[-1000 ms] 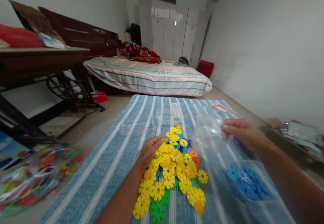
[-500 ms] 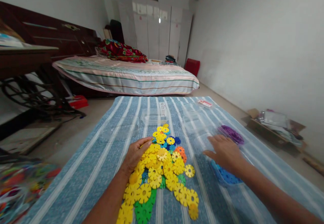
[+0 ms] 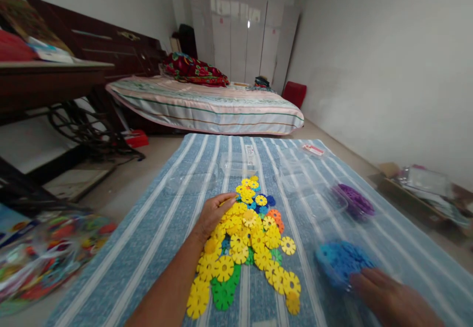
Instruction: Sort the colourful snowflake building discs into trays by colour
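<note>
Shows yellow discs (image 3: 236, 224) with notched rims and small round holes, heaped over green discs (image 3: 224, 290), orange discs (image 3: 275, 216) and dark-blue discs (image 3: 271, 200) on a striped cloth (image 3: 155, 248). Curves left hand (image 3: 214, 214) along their left side; cannot tell whether gripping any. Has right hand (image 3: 388, 290), well apart from it, at the near right edge of a tub (image 3: 325, 271) of blue discs (image 3: 345, 258); too blurred to tell if pinching. Loses right forearm below. Barely makes out clear containers (image 3: 236, 164) beyond.
</note>
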A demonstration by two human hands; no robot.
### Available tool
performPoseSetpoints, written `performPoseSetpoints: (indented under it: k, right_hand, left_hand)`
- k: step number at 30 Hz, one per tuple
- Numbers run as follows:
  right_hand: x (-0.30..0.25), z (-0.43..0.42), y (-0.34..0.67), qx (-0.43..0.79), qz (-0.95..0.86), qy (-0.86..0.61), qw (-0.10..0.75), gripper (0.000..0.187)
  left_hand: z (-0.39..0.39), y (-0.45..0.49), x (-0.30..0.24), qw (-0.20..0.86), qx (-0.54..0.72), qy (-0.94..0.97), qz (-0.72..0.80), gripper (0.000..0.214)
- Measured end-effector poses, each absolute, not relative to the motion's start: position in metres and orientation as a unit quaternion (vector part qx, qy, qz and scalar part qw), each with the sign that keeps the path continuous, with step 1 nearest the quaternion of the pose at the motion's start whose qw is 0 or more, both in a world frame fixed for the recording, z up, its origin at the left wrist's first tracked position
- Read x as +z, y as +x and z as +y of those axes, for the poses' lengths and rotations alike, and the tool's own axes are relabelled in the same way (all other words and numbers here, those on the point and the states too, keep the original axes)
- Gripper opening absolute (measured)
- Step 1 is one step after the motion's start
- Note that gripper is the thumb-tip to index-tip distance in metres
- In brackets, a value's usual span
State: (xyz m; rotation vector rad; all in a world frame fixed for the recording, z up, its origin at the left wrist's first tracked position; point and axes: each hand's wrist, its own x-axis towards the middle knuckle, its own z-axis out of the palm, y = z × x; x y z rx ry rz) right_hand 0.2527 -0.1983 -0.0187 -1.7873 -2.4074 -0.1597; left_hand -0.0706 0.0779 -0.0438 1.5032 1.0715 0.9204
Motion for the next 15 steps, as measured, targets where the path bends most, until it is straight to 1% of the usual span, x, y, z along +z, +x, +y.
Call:
performPoseSetpoints:
  k: [3, 5, 8, 11, 15]
  right_hand:
    - [0.027, -0.181, 0.222, 0.003, -0.862, -0.502, 0.069, 0.010]
    - [0.057, -0.164, 0.197, 0.035, -0.883, -0.466, 0.048, 0.009]
    - [0.096, -0.127, 0.160, 0.127, -0.878, -0.461, -0.029, 0.012]
    - [0.122, -0.078, 0.125, 0.200, -0.884, -0.412, -0.095, 0.014]
    - [0.136, -0.010, 0.083, 0.211, -0.890, -0.361, -0.183, 0.020]
  left_hand:
    - [0.076, -0.071, -0.043, 0.504, 0.379, 0.636, 0.445, 0.049]
    - [0.074, -0.071, -0.042, 0.503, 0.376, 0.638, 0.445, 0.049]
    - [0.071, -0.071, -0.039, 0.513, 0.374, 0.636, 0.438, 0.048]
    - [0.069, -0.071, -0.038, 0.530, 0.370, 0.631, 0.428, 0.048]
    - [0.070, -0.071, -0.040, 0.542, 0.369, 0.630, 0.417, 0.051]
